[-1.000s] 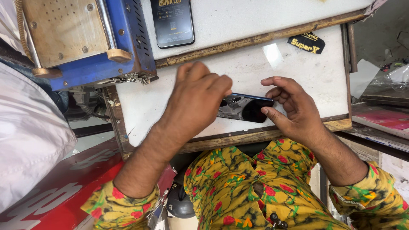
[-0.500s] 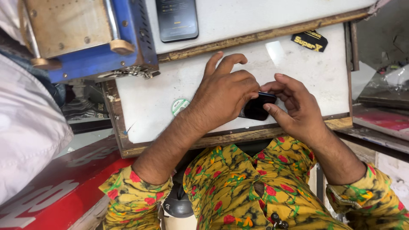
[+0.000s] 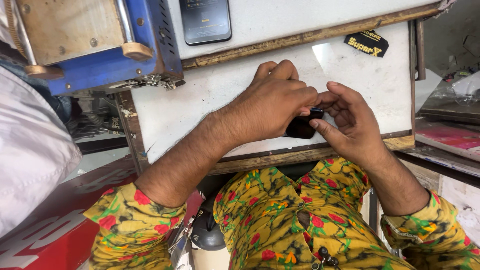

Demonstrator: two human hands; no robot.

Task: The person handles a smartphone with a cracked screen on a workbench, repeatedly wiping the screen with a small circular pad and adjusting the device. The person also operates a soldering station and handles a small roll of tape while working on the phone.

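Both hands pinch one small glossy black slab-shaped device [image 3: 301, 127] just above the near edge of the white worn worktop [image 3: 200, 100]. Left hand [image 3: 272, 105] closed over its top, hiding most; right hand [image 3: 350, 120] cups its end, fingers half curled. Risk: fingertip-only grip near the edge; a slip could drop it off the bench.

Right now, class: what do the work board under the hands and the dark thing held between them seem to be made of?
Work board: looks like white laminate, smooth and scuffed, with a worn wooden edge strip.
Dark thing, between the left hand and right hand: glossy black, probably glass or plastic, judging by its sheen; mostly hidden.
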